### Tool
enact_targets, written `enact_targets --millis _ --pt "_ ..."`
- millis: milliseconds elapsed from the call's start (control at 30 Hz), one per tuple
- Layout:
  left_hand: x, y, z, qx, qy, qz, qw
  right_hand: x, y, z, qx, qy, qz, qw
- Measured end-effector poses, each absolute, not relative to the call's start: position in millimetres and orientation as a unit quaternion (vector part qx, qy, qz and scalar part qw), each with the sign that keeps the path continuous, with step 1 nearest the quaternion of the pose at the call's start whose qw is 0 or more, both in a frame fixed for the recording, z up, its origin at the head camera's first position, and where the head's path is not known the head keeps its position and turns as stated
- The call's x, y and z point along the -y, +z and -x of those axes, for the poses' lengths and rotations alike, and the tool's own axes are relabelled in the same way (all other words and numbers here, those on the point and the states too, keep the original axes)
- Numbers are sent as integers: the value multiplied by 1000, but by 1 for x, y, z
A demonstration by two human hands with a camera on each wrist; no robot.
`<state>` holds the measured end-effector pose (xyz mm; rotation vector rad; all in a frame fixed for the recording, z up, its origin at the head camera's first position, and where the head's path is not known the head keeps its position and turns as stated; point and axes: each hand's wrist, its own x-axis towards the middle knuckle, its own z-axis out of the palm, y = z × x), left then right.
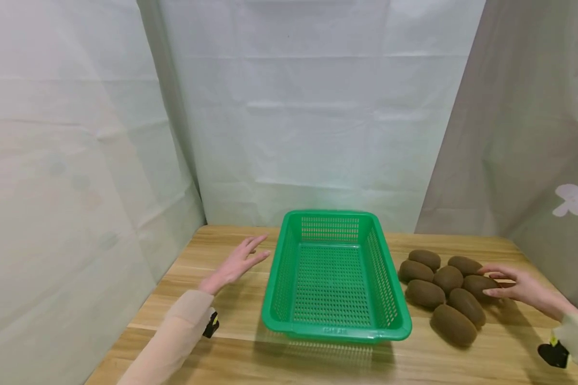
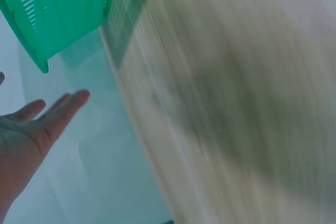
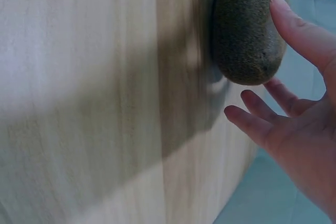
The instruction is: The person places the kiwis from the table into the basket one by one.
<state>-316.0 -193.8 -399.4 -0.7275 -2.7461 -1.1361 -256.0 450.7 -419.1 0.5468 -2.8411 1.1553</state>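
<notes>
Several brown, fuzzy kiwis lie in a cluster on the table, right of a green plastic basket. My right hand is at the cluster's right edge, thumb and fingers spread around the end of one kiwi. In the right wrist view the thumb overlaps that kiwi's side, and the other fingers extend loosely beside and below it; whether they touch it I cannot tell. On the basket's left, my left hand hovers with fingers extended and holds nothing.
The wooden table carries the basket in its middle, and the slotted basket floor shows bare. Pale cloth sheets hang behind the table and along both sides. A black wrist device sits below the right sleeve.
</notes>
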Motion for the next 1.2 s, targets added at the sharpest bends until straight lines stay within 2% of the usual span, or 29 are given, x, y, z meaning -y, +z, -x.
enact_targets --millis 367,600,867,1200 --pt "169 -397 309 793 -547 261 -67 -451 -430 260 905 372 -202 45" --pt "161 -414 312 774 -578 246 -72 -450 -434 261 912 352 -200 71" --pt "156 -433 317 757 -611 221 -75 -450 -436 260 921 343 -174 65" --pt "149 -423 306 706 -669 208 -104 -449 -436 258 924 349 -151 43"
